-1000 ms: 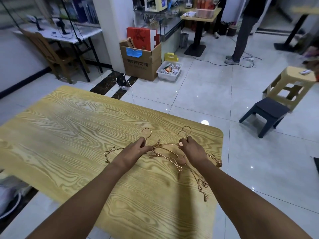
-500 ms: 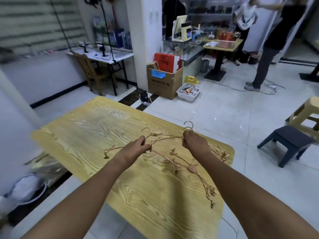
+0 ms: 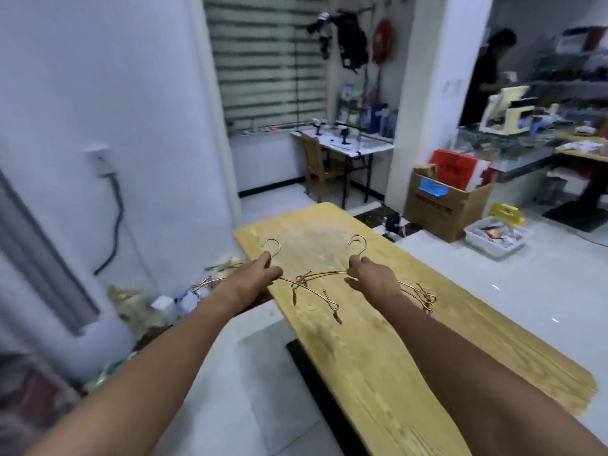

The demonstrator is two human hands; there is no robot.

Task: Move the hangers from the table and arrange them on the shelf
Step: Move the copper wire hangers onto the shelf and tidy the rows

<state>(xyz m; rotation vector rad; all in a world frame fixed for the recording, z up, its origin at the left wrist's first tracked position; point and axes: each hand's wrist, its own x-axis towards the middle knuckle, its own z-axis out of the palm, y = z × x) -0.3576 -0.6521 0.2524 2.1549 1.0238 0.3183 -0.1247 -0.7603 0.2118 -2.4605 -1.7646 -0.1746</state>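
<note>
Clasping a thin gold wire hanger by its neck in left grip, a second gold hanger in right grip, over yellow wood-grain counter.

Gold hangers, gripped by the left hand and right hand, gleam over a yellow table streaked with darker wood grain; beyond the right grip, a brown box bears a blue label.
</note>
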